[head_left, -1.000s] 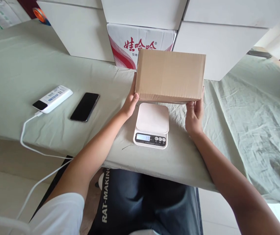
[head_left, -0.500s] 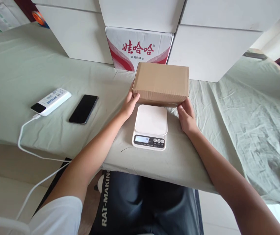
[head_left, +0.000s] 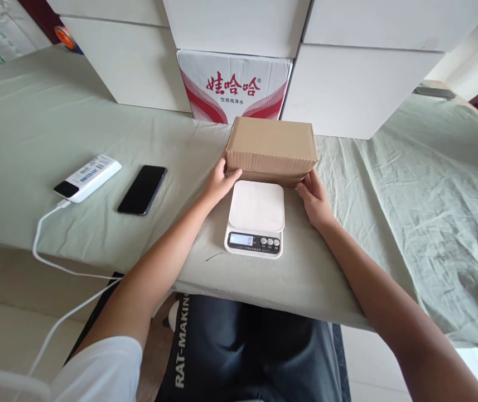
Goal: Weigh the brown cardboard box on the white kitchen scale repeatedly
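A brown cardboard box (head_left: pixel 271 140) is gripped between my two hands, just behind the kitchen scale. My left hand (head_left: pixel 221 180) holds its left end, thumb on the near face and the other fingers mostly hidden. At the right end, my right hand (head_left: pixel 315 199) grips the lower corner, its fingers partly behind the box. The white digital kitchen scale (head_left: pixel 256 206) lies right in front of the box, its lit display showing 0. Whether the box rests on the cloth or hangs slightly above it, I cannot tell.
To the left lie a black smartphone (head_left: pixel 142 190) and a white power bank (head_left: pixel 88 178) with a white cable (head_left: pixel 40 234) running off the table edge. Large white boxes (head_left: pixel 347 89) and a red-and-white printed carton (head_left: pixel 234 84) stand behind. A wrinkled green cloth (head_left: pixel 372 223) covers the table.
The cardboard box has come down slightly, with both hands still on it. My right hand has shifted a little to the left. The scale, phone and power bank stay put.
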Motion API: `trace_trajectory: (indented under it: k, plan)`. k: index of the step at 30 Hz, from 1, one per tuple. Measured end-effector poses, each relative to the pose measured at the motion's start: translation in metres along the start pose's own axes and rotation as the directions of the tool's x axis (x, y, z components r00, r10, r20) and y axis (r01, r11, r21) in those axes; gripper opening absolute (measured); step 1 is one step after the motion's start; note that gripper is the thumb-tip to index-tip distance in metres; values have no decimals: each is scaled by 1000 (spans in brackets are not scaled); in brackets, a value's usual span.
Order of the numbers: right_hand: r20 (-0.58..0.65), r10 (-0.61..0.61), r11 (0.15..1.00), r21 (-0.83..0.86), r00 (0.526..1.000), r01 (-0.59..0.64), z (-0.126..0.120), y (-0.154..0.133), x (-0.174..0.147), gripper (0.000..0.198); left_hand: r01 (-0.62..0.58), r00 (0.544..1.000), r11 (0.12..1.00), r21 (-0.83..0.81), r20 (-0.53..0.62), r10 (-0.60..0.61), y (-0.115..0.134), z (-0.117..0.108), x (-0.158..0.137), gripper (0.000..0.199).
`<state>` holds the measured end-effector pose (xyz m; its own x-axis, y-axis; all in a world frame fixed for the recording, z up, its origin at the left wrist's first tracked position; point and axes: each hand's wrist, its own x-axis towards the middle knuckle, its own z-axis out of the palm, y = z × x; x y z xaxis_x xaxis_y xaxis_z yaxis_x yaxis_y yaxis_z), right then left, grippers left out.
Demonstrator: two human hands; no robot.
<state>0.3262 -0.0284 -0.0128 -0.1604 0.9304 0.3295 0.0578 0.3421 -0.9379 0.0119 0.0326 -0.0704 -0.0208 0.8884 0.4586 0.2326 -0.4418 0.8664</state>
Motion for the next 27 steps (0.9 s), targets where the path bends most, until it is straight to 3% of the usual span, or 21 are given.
trace_trajectory:
  k: [6, 10, 15, 21, 27]
  plan:
    - [-48, 5, 1000, -26, 999, -6, 0, 0, 0, 53, 82, 996, 996, 37, -42, -81, 7, 1, -3, 48]
    - [-62, 5, 999, -35, 998, -7, -1, 3, 2, 57, 74, 996, 997, 13, -52, -73, 12, 1, -3, 43]
    - [-78, -53, 998, -35, 996, 50, 2, -6, -2, 66, -9, 995, 1000, 2, -103, 9, 28, -3, -2, 54]
    - [-238, -174, 979, -145, 955, 142, 8, -32, -18, 62, -149, 972, 987, -64, -191, 134, 63, -12, -3, 70]
    - [-296, -169, 982, -136, 940, 133, 10, -34, -32, 63, -139, 941, 974, -182, -329, 73, 71, -12, -6, 80]
